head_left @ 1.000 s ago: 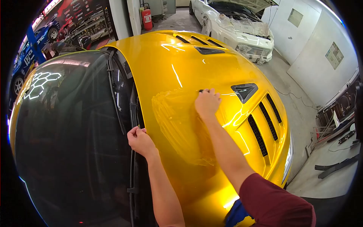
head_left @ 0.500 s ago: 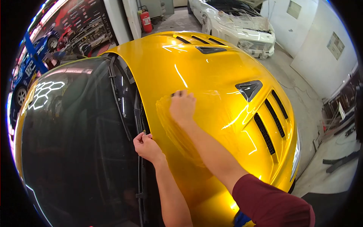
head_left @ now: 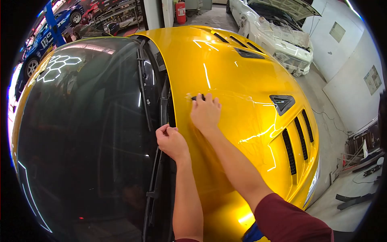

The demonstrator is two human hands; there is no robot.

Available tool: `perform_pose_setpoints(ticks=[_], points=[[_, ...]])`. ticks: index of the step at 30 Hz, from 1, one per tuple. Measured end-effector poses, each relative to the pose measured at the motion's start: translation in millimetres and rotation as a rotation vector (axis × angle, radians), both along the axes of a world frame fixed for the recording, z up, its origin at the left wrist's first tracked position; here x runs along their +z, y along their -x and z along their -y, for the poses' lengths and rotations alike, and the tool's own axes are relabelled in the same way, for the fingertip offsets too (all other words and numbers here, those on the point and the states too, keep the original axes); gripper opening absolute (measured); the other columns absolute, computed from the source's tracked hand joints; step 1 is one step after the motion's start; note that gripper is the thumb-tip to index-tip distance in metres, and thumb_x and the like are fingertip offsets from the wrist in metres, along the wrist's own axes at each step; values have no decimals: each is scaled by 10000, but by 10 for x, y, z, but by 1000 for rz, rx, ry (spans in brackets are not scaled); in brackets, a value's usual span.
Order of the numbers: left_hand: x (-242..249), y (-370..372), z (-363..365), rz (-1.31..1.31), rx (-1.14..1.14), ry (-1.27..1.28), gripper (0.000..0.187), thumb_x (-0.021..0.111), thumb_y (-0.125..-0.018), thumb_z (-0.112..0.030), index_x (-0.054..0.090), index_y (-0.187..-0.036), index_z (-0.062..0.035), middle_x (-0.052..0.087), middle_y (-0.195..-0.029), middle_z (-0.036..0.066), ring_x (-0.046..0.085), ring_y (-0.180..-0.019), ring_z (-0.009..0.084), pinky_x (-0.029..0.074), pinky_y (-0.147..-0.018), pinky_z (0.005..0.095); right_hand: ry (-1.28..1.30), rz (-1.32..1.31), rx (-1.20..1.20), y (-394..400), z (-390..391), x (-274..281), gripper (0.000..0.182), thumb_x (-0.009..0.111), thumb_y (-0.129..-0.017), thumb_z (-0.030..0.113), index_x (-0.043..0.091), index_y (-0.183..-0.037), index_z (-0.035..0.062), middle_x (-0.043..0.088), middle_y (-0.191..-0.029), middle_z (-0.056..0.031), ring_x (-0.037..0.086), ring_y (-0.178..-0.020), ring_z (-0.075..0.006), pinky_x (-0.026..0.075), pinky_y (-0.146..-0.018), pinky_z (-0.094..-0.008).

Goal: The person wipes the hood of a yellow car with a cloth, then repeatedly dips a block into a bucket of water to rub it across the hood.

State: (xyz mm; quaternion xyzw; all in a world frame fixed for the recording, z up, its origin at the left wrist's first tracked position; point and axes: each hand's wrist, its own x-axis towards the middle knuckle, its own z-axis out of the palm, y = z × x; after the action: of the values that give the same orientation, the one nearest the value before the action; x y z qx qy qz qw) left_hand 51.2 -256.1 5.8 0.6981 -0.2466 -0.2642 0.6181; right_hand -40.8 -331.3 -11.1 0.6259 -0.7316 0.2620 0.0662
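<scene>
Head view: right hand (head_left: 205, 113) presses squeegee (head_left: 198, 97) flat; left hand (head_left: 172, 141) pinches film edge (head_left: 168, 128).

hood (head_left: 242, 72): glossy yellow | vents (head_left: 296, 139): black | windshield (head_left: 80, 133): dark, white hexagon reflection | sleeve (head_left: 294, 222): maroon | far car (head_left: 278, 28): white | extinguisher (head_left: 180, 11): red

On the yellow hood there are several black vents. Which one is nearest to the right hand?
The triangular vent, to the right of the right hand. The long slots lie nearer the hood's front edge; the other vents lie across the hood.
</scene>
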Motion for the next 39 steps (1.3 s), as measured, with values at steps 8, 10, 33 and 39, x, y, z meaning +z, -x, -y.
perform_pose_setpoints(ticks=[8, 10, 33, 39], points=[[19, 12, -8, -2, -1, 1, 180, 533, -924, -54, 660, -1011, 38, 721, -819, 136, 695, -745, 247, 546, -746, 363, 68, -33, 81, 114, -146, -112, 369, 612, -963, 306, 717, -1233, 78, 613, -1173, -138, 560, -1036, -352, 454, -894, -493], [40, 31, 5, 9, 2, 2, 191, 525, -924, -65, 658, -1012, 41, 723, -822, 148, 703, -752, 268, 553, -759, 375, 43, -32, 103, 155, -405, -58, 362, 619, -958, 301, 718, -1233, 86, 616, -1154, -135, 561, -1031, -357, 456, -879, -497], [106, 15, 4, 46, 27, -51, 206, 555, -909, -109, 684, -1012, 14, 748, -909, 182, 720, -841, 325, 547, -829, 418, 18, -33, 676, 1029, -1718, 35, 387, 680, -938, 226, 679, -1308, 112, 634, -1216, -79, 559, -1043, -353, 461, -941, -465], [18, 18, 0, 122, 26, -65, 227, 560, -881, -123, 712, -1001, -4, 750, -966, 202, 717, -894, 382, 544, -847, 451, 58, -25, 644, 756, -228, -160, 338, 626, -970, 227, 680, -1286, 121, 632, -1271, -95, 556, -1089, -363, 444, -994, -496]])
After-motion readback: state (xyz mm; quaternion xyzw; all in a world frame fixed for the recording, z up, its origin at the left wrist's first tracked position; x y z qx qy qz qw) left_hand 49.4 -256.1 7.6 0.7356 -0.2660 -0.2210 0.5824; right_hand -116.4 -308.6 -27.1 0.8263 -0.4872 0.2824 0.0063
